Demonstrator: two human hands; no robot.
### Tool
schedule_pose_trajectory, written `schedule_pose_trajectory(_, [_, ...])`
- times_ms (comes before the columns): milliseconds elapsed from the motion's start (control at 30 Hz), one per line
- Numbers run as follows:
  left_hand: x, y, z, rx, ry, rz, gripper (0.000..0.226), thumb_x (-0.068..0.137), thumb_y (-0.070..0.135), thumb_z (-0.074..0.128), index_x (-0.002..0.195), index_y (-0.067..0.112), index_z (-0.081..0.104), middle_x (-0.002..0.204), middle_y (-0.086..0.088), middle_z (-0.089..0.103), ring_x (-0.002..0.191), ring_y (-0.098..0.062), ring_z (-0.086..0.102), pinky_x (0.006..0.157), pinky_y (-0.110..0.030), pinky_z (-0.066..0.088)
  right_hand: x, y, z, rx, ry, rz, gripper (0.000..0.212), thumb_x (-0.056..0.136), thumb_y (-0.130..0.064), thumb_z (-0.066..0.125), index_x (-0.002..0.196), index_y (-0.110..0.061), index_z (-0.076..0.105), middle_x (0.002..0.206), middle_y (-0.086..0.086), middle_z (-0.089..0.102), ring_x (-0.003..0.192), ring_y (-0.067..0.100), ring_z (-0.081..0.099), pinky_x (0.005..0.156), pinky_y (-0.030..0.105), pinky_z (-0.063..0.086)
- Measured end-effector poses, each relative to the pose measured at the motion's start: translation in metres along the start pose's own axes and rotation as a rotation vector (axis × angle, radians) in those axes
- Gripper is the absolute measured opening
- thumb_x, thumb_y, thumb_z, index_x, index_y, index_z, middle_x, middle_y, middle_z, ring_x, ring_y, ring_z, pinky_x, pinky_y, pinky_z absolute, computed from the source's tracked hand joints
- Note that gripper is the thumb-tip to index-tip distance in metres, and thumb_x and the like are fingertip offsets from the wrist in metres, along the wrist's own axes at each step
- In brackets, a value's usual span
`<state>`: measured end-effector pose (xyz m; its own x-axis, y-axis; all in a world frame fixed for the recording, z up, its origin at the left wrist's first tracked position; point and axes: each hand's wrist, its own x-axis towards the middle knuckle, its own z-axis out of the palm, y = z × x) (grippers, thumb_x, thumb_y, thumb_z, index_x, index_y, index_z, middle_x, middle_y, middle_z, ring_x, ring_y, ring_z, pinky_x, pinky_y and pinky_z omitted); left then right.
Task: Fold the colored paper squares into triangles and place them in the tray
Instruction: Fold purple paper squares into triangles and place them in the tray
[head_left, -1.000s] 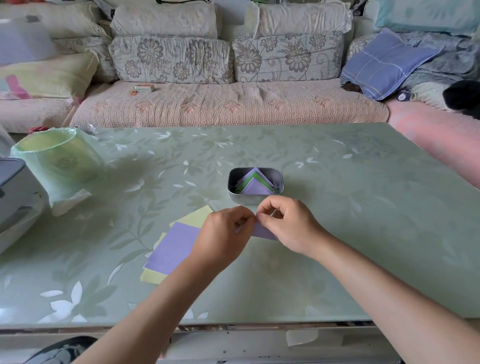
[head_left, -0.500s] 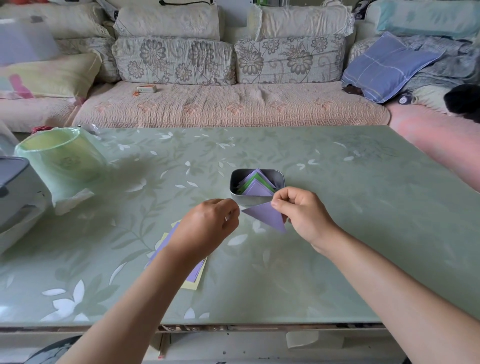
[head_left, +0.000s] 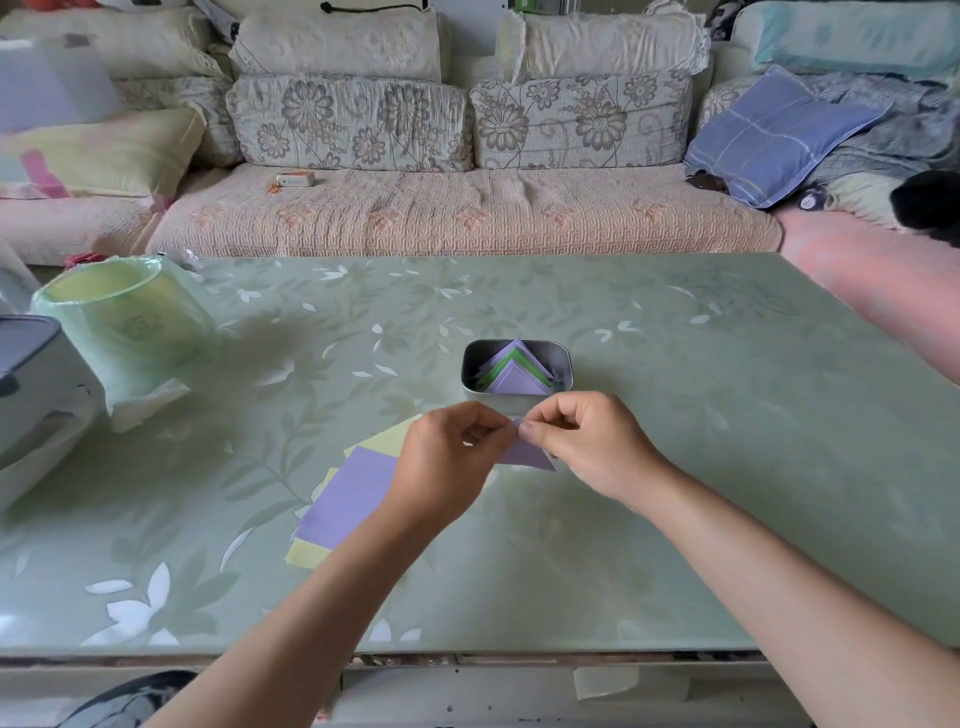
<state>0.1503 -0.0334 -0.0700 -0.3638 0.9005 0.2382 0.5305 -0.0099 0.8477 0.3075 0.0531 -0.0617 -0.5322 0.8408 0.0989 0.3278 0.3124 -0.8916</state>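
Purple paper triangle hangs pinched at its top corner by the left hand and the right hand, both clamped on it. The tray of folded pieces sits just beyond the grip, and the unfolded squares lie left of it. If the pinched corners slip apart, the crease could skew, and a soft fold may spring open in the tray.

The pale green, leaf-patterned counter carries a metal tray, a stack of purple and yellow paper squares, and a green bag-lined bin at its left.
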Motion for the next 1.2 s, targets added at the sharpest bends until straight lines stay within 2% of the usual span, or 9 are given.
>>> schedule_pose_trajectory(133, [0.007, -0.003, -0.002, -0.145, 0.037, -0.122, 0.008, 0.087, 0.025, 0.072, 0.079, 0.025, 0.074, 0.072, 0.009, 0.073, 0.068, -0.012, 0.065, 0.07, -0.034, 0.052, 0.001, 0.003, -0.002, -0.14, -0.023, 0.024, 0.012, 0.087, -0.025, 0.075, 0.075, -0.023, 0.072, 0.06, -0.015, 0.064, 0.053, -0.002, 0.051, 0.054, 0.015, 0.04])
schedule_pose_trajectory(300, [0.02, -0.005, -0.011, -0.154, 0.115, -0.145, 0.009, 0.087, 0.025, 0.072, 0.078, 0.027, 0.073, 0.071, 0.006, 0.071, 0.063, -0.009, 0.059, 0.066, -0.027, 0.049, 0.007, 0.004, -0.016, -0.499, -0.148, 0.137, 0.007, 0.083, -0.034, 0.073, 0.078, -0.029, 0.071, 0.078, -0.015, 0.07, 0.075, 0.008, 0.067, 0.074, 0.031, 0.056])
schedule_pose_trajectory(467, [0.029, 0.001, -0.011, -0.154, 0.041, -0.084, 0.007, 0.086, 0.022, 0.073, 0.079, 0.023, 0.074, 0.077, -0.004, 0.073, 0.064, -0.015, 0.057, 0.064, -0.031, 0.047, 0.018, -0.013, -0.017, -0.329, -0.063, 0.006, 0.019, 0.083, -0.028, 0.075, 0.099, -0.035, 0.067, 0.087, -0.021, 0.063, 0.065, -0.016, 0.053, 0.061, 0.003, 0.037])
schedule_pose_trajectory(567, [0.033, 0.007, -0.009, -0.148, 0.006, -0.028, 0.005, 0.086, 0.027, 0.075, 0.082, 0.024, 0.075, 0.077, 0.003, 0.073, 0.072, -0.016, 0.064, 0.068, -0.028, 0.05, 0.028, -0.023, -0.009, -0.331, 0.011, -0.103, 0.005, 0.084, -0.031, 0.076, 0.085, -0.028, 0.073, 0.069, -0.022, 0.063, 0.06, -0.007, 0.052, 0.058, 0.011, 0.037])
schedule_pose_trajectory(633, [0.039, 0.004, -0.01, -0.083, 0.017, 0.004, 0.007, 0.086, 0.028, 0.076, 0.091, 0.024, 0.075, 0.084, 0.008, 0.072, 0.078, -0.007, 0.063, 0.071, -0.018, 0.047, 0.037, -0.024, -0.007, -0.373, 0.057, -0.138, 0.008, 0.085, -0.028, 0.075, 0.078, -0.026, 0.073, 0.067, -0.019, 0.065, 0.06, 0.0, 0.051, 0.06, 0.021, 0.042])
schedule_pose_trajectory(700, [0.048, -0.004, -0.013, 0.071, 0.021, 0.038, 0.031, 0.085, 0.026, 0.076, 0.114, 0.024, 0.068, 0.105, 0.006, 0.068, 0.093, -0.008, 0.06, 0.079, -0.013, 0.044, 0.049, -0.025, -0.01, -0.372, 0.094, -0.132, 0.013, 0.084, -0.024, 0.076, 0.073, -0.025, 0.071, 0.071, -0.013, 0.068, 0.065, 0.005, 0.055, 0.066, 0.023, 0.044])
schedule_pose_trajectory(800, [0.056, -0.018, -0.018, 0.234, -0.052, -0.009, 0.063, 0.086, 0.03, 0.073, 0.142, 0.021, 0.046, 0.135, -0.001, 0.05, 0.122, -0.019, 0.05, 0.099, -0.027, 0.041, 0.068, -0.025, -0.019, -0.386, 0.144, -0.094, 0.017, 0.084, -0.02, 0.077, 0.075, -0.03, 0.066, 0.073, -0.017, 0.065, 0.064, -0.003, 0.056, 0.063, 0.012, 0.04])
schedule_pose_trajectory(900, [0.061, -0.028, -0.017, 0.289, -0.123, -0.121, 0.073, 0.09, 0.035, 0.068, 0.151, 0.015, 0.032, 0.147, -0.005, 0.039, 0.133, -0.021, 0.045, 0.106, -0.034, 0.039, 0.085, -0.024, -0.028, -0.453, 0.032, -0.045, 0.017, 0.085, -0.016, 0.077, 0.077, -0.028, 0.068, 0.062, -0.015, 0.063, 0.049, -0.001, 0.055, 0.054, 0.01, 0.041])
schedule_pose_trajectory(1200, [0.066, -0.031, -0.008, 0.37, -0.219, -0.094, 0.047, 0.092, 0.036, 0.06, 0.133, 0.016, 0.047, 0.124, -0.004, 0.052, 0.114, -0.024, 0.055, 0.093, -0.035, 0.045, 0.107, -0.025, -0.029, -0.782, -0.232, 0.017, 0.012, 0.079, -0.028, 0.077, 0.073, -0.034, 0.07, 0.078, -0.016, 0.07, 0.077, 0.009, 0.064, 0.075, 0.028, 0.051])
